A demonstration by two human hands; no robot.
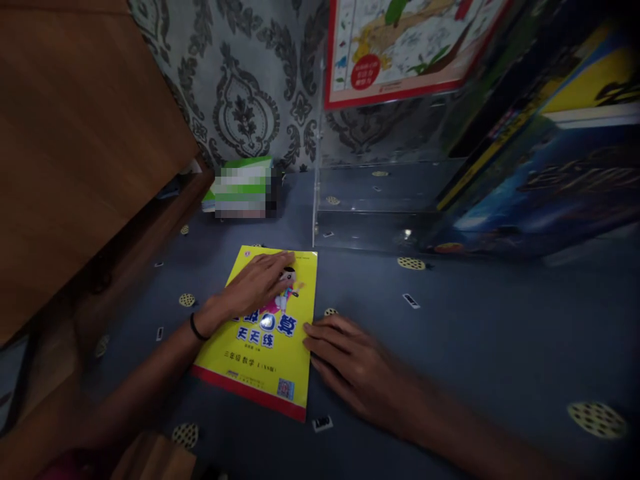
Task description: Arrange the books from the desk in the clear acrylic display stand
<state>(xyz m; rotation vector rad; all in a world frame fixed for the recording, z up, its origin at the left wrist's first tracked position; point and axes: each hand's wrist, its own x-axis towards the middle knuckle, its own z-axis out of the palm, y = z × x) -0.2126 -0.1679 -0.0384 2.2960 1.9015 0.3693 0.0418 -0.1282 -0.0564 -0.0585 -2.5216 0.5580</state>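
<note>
Two forearms (155,370), left hand (256,285) flat, ungrasping, on one yellow book (273,350), right hand (356,365) against its edge, grip unclear

Two hands (260,283), one yellow workbook (270,370), one black wristband (195,328), one clear rack (370,223), one green-topped pile of books (235,192) (too blurred to count)

Dim light, grey damask-patterned wall (245,113), brown wooden panel (90,133), blue-grey patterned tabletop (460,327)
</note>
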